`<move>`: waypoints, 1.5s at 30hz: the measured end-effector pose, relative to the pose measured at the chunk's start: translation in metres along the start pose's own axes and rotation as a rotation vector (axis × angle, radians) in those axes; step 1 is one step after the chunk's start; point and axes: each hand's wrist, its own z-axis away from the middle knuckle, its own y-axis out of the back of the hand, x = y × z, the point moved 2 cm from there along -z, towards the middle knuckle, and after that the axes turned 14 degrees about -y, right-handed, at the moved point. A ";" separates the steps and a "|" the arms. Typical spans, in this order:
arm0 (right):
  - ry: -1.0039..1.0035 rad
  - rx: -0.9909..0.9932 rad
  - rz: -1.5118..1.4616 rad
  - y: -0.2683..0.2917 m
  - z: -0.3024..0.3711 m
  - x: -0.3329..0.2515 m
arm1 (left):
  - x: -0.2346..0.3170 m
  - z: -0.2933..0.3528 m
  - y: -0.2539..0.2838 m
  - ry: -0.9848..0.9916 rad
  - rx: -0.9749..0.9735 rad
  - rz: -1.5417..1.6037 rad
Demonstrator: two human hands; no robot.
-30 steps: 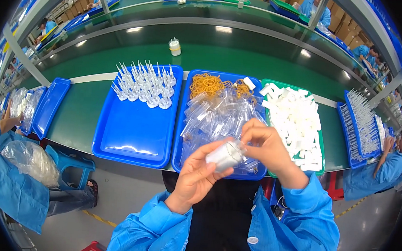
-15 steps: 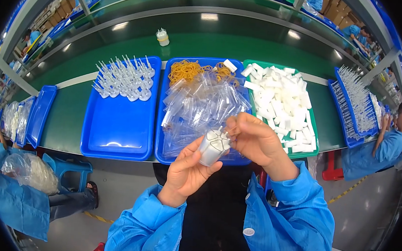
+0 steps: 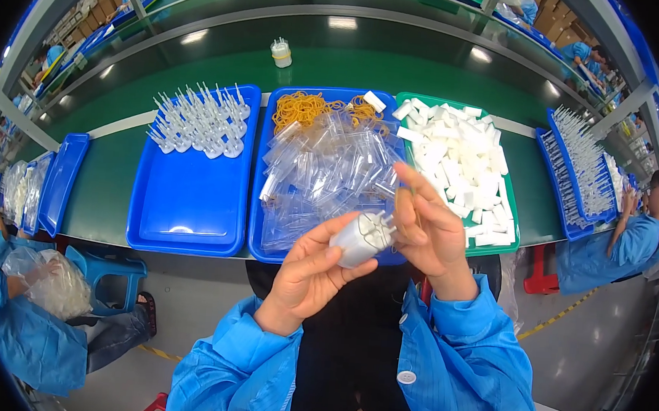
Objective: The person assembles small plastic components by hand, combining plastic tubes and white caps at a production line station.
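My left hand point(image 3: 311, 269) is closed around a bundle of white cylindrical pieces point(image 3: 360, 242), tilted with its top to the upper right. Thin white tips stick out of that top end. Beside the tips is my right hand point(image 3: 434, 232), its index finger raised and the other fingers bent. Motion blurs these fingers, and whether anything is held there is unclear. Both hands are over the near edge of a blue tray point(image 3: 258, 200) with clear plastic sleeves point(image 3: 324, 178) and tan rubber bands point(image 3: 303, 112).
On the left, a blue tray point(image 3: 183, 222) holds upright white pieces with thin stems point(image 3: 205, 132). White tubes point(image 3: 458, 165) fill a green tray point(image 3: 513, 230) at right. A banded bundle point(image 3: 281, 53) stands on the green belt point(image 3: 370, 67). Co-workers in blue sit on both sides.
My right hand has shifted slightly right, and its index finger has lifted from the bundle's tips. The bundle in my left hand has tilted further right. Trays appear slightly shifted in view.
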 end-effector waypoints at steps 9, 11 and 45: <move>0.315 0.328 1.803 -0.065 -0.005 -0.006 | 0.011 -0.003 0.006 -0.407 -0.114 -0.818; 0.251 0.347 1.730 -0.057 -0.005 -0.008 | 0.013 -0.002 0.008 -0.315 -0.081 -0.617; 0.660 0.057 1.568 -0.075 -0.065 -0.004 | 0.050 0.000 0.001 -0.747 -0.244 -1.065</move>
